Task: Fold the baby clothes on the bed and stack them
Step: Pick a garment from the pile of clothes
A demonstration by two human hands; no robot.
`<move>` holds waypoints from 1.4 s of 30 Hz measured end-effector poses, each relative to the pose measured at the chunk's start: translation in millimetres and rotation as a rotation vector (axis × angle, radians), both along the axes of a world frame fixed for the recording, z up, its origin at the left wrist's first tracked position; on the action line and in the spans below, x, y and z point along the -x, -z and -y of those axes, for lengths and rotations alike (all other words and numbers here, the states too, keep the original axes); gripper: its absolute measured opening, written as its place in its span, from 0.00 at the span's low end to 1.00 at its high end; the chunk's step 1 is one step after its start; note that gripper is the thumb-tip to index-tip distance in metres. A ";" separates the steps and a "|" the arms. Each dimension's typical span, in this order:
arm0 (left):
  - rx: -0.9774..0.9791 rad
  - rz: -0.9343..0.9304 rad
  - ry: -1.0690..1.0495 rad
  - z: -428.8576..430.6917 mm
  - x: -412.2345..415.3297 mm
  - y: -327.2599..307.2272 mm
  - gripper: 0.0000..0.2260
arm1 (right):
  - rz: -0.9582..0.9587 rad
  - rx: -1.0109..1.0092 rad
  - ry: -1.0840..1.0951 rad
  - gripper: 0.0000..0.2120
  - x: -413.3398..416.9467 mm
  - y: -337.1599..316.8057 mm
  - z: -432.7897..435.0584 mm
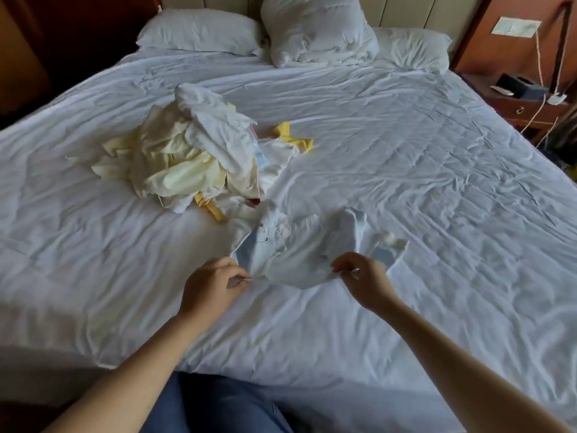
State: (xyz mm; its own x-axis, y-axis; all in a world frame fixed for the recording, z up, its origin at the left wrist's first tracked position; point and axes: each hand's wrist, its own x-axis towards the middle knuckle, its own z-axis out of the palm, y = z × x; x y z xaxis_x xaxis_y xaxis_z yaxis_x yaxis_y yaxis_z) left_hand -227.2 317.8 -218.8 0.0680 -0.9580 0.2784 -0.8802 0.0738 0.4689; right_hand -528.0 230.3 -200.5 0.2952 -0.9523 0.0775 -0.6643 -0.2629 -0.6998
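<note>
A small white and pale-blue baby garment (299,251) lies spread on the white bed sheet (406,189) near the front edge. My left hand (212,285) pinches its near left corner. My right hand (363,278) pinches its near right corner. The cloth between the two hands sags a little above the sheet. Farther back on the left lies a loose heap of unfolded baby clothes (190,157), white, cream and pale yellow, with a bright yellow piece (293,137) sticking out at its right.
Three white pillows (315,29) lean against the headboard. A wooden nightstand (527,101) with a dark box and cables stands at the right of the bed. The bed's near edge runs just in front of my blue-clad legs (218,407).
</note>
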 end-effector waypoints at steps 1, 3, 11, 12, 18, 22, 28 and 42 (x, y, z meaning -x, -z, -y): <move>0.003 0.014 -0.008 -10.6 2.4 3.6 0.05 | -0.027 0.016 -0.021 0.17 3.2 3.9 -10.3; 0.010 0.034 -0.018 -29.4 8.5 7.8 0.06 | -0.089 0.048 -0.034 0.14 12.2 8.6 -30.2; -0.002 0.236 -0.024 -67.5 11.7 0.7 0.08 | -0.158 0.172 -0.172 0.12 34.1 23.2 -80.4; -0.015 0.262 -0.022 -71.2 11.7 0.1 0.09 | -0.185 0.167 -0.196 0.13 35.7 24.3 -85.5; -0.211 0.313 -0.027 -86.8 21.8 3.4 0.06 | -0.307 0.025 -0.275 0.16 46.4 32.5 -101.4; -0.251 0.310 -0.061 -82.7 31.0 -2.2 0.07 | -0.301 -0.020 -0.265 0.15 46.6 26.3 -97.1; -0.140 0.093 0.000 -52.9 68.7 -17.1 0.06 | -0.286 0.030 -0.251 0.12 36.6 0.7 -72.6; -0.245 -0.045 -0.040 30.8 145.9 5.7 0.16 | -0.436 0.088 -0.263 0.17 23.8 -2.8 64.1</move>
